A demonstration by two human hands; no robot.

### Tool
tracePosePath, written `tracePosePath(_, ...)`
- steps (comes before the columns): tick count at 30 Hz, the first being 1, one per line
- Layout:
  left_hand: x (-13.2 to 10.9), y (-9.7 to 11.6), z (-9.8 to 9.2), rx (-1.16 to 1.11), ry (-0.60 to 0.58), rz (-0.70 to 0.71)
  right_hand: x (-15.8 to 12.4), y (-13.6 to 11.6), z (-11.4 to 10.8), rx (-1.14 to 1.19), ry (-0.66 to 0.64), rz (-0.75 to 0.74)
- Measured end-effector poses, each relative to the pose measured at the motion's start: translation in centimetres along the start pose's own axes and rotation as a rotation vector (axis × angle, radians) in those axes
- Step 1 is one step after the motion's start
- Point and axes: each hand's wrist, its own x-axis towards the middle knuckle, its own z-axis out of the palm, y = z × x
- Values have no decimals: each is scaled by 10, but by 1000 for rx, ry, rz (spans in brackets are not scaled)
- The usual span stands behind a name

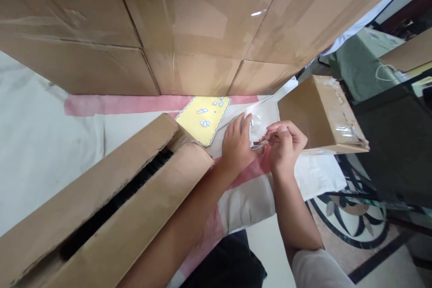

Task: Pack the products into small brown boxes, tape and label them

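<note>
My left hand (pixel 238 141) curls around a small white plastic item (pixel 255 123) with a rounded shape; its exact kind does not show. Beside it, my right hand (pixel 285 144) is closed in a pinch near the item's lower right edge. A thin pale strand (pixel 257 146) runs between the two hands; whether the right fingertips hold it is too small to tell. Just left of my left hand lies a yellow sheet (pixel 192 121) with a scalloped blue-and-white edge. White shapes (pixel 204 123) show on it, printed or loose, I cannot tell which.
Large taped cardboard boxes (pixel 202 22) form a wall behind the cloth-covered surface (pixel 81 144). A long carton (pixel 135 220) with a dark slot stands at the left, close to my left forearm. An open cardboard box (pixel 340 112) lies at the right, before a dark panel (pixel 398 144).
</note>
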Motion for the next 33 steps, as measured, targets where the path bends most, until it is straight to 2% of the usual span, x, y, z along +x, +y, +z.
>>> tracePosePath(7, 1, -3, 4, 24, 22, 30, 1, -3, 4, -59, 22, -33)
tracePosePath(13, 2, 2, -3, 28, -8, -33, -11, -15, 10, -113, -81, 154)
tracePosePath(19, 3, 4, -7, 60, -14, -38, -29, -24, 15, -160, -107, 162)
tracePosePath(22, 4, 5, -9, 72, -12, -35, -36, -25, 15, -151, -85, 168)
tracePosePath(27, 2, 6, -11, 83, -48, -23, -51, -27, 16, -132, 33, 181)
tracePosePath(33, -1, 7, -13, 124, -77, -18, -63, -32, 19, -193, 59, 201)
